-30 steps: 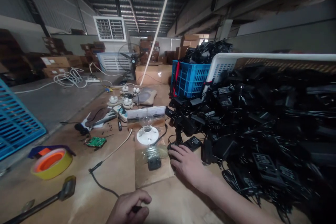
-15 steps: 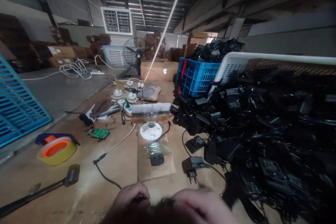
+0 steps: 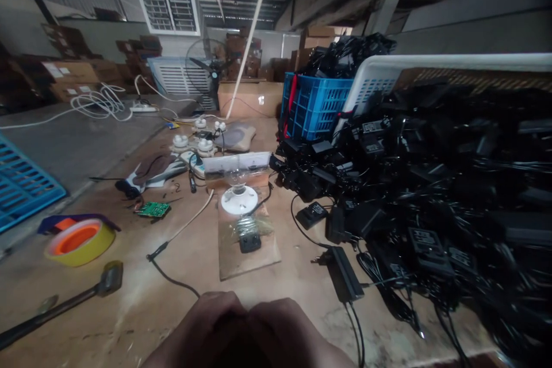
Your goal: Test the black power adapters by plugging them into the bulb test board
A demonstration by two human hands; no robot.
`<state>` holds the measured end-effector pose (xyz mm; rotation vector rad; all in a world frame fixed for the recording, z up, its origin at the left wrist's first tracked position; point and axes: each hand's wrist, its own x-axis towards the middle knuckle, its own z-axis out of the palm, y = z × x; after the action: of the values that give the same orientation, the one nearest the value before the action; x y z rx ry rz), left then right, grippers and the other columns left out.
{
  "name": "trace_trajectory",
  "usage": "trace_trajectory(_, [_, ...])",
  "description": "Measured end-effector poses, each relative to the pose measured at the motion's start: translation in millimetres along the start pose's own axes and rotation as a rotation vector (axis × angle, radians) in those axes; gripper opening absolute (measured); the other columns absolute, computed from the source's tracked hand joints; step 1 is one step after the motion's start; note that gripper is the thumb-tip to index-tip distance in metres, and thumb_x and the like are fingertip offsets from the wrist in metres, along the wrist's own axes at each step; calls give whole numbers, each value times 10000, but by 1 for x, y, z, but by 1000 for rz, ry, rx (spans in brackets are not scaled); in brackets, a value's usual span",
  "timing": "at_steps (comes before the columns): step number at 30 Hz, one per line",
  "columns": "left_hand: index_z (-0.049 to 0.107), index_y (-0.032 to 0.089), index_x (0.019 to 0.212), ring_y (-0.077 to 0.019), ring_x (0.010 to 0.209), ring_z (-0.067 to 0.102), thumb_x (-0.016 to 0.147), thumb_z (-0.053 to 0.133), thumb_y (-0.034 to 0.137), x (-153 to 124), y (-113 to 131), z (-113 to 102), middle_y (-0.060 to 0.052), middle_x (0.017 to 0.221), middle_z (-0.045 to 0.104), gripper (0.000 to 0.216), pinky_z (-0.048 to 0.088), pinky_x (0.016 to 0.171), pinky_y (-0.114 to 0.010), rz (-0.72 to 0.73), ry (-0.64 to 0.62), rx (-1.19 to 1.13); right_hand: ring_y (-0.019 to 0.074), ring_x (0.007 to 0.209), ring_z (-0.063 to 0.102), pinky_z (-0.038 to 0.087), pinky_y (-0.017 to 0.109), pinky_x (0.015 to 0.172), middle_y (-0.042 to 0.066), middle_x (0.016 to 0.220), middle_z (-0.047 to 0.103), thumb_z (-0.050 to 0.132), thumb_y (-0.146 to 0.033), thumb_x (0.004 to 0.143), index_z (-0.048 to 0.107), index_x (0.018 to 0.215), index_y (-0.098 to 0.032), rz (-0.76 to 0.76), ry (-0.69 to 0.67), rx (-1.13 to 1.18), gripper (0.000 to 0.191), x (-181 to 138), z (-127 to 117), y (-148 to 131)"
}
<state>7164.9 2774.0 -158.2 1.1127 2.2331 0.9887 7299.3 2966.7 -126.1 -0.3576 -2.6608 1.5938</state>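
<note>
My left hand [image 3: 211, 322] and my right hand [image 3: 288, 328] come together at the bottom middle, fingers curled and nearly touching. Whatever is between them is hidden in shadow behind the knuckles. A dark cable [image 3: 172, 280] runs from a thin pale wire on the table down to my left hand. Just beyond both hands lies a thin board [image 3: 235, 264] with a white lamp holder [image 3: 239, 201], a clear bulb [image 3: 236, 179] and a small black socket [image 3: 250, 242]. To the right of my right hand is a black power adapter [image 3: 345, 276], its plug pins pointing left.
A big heap of black adapters [image 3: 388, 184] covers the right side, beside a blue crate [image 3: 319, 106] and a white basket [image 3: 452, 60]. On the left are a hammer [image 3: 110, 279], yellow tape [image 3: 81, 247], a green circuit board [image 3: 154, 209] and a blue crate [image 3: 26, 184].
The view has tilted down and turned slightly right. My hands have drawn closer together. The adapter on the right now lies with its pins leftward, where pins pointed toward me before.
</note>
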Motion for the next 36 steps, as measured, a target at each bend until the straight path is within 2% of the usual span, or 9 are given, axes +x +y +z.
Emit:
trace_trajectory(3, [691,227,880,-164,818,682,894,588,187,-1,4,-1,19,858,747,112,467,761,-242,25,63,18,234,886,707,559,308,786,33,924,745,557,-550,933,716,976,-290,-123,153,-194,308,5,-45,2])
trace_trajectory(6, [699,228,898,-164,813,686,853,635,179,-1,11,-3,15,855,750,92,456,771,-249,88,104,14,321,933,702,579,470,832,127,1099,699,607,-676,850,663,1173,-204,82,464,-527,574,7,-98,28])
trace_trajectory(9, [715,234,884,-154,767,671,846,679,188,0,14,-3,18,800,738,70,434,744,-247,159,136,19,346,905,703,593,496,805,146,1018,684,589,-604,863,680,1075,-153,190,308,-745,507,10,-119,64])
trace_trajectory(14, [650,199,834,-133,666,611,965,589,273,6,8,1,8,722,667,163,400,641,-234,190,295,78,348,1158,634,542,501,990,205,1350,593,401,-278,965,399,1507,-67,-56,473,-877,582,29,-86,91])
trace_trajectory(17, [630,197,813,-146,683,597,1010,521,290,11,3,3,0,729,648,244,403,655,-251,173,356,104,384,1260,575,493,563,1041,215,1429,554,413,-389,990,262,1591,-92,-122,417,-835,687,49,-73,89])
trace_trajectory(21, [614,199,788,-178,741,581,992,546,280,14,2,3,-4,738,647,230,399,732,-304,199,381,129,371,1272,579,474,556,1065,204,1376,611,447,-518,939,342,1571,-110,-38,268,-551,760,73,-73,71])
trace_trajectory(25, [627,201,814,-192,798,581,971,553,231,11,7,1,-13,773,647,177,411,731,-303,167,341,76,351,1123,659,508,495,1022,147,1177,706,616,-504,798,596,1307,-143,49,333,-176,624,82,-59,34])
trace_trajectory(29, [625,200,833,-194,796,601,981,538,255,9,6,3,-22,804,649,180,433,717,-300,136,370,58,290,1066,702,575,389,920,85,1148,744,606,-590,868,517,1337,-202,78,353,291,615,73,-19,8])
trace_trajectory(36, [625,228,922,-183,766,651,1003,518,265,7,1,9,1,827,699,139,463,716,-296,118,415,116,308,1249,631,530,407,1014,166,1294,688,586,-488,900,371,1502,-105,-34,329,158,746,78,15,5])
